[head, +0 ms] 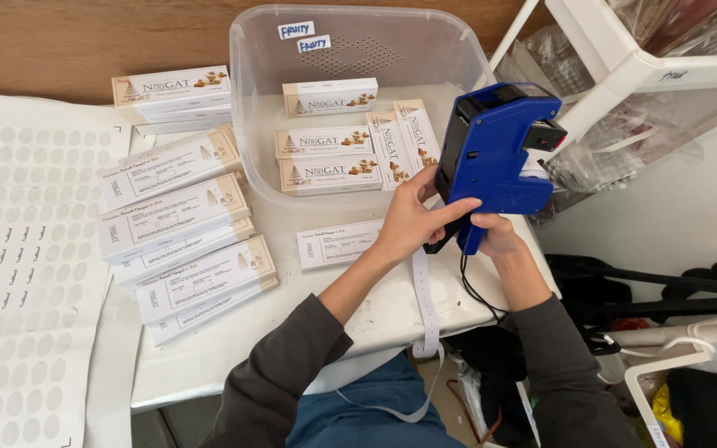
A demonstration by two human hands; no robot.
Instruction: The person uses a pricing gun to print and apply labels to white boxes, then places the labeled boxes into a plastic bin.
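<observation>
Two hands grasping one blue label gun (495, 158): left hand (412, 217) on its body, right hand (495, 234) clenched around grip. Boxes (329, 174) in clear bin (251, 99); further boxes stacked on table (234, 340).

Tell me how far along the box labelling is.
Looks done: five flat boxes lie in the clear tub. In hand: both hands hold the blue label gun, left hand on its body, right hand on the grip, backing strip trailing down. Seemingly left: the stacks outside the tub and one single box beside it.
</observation>
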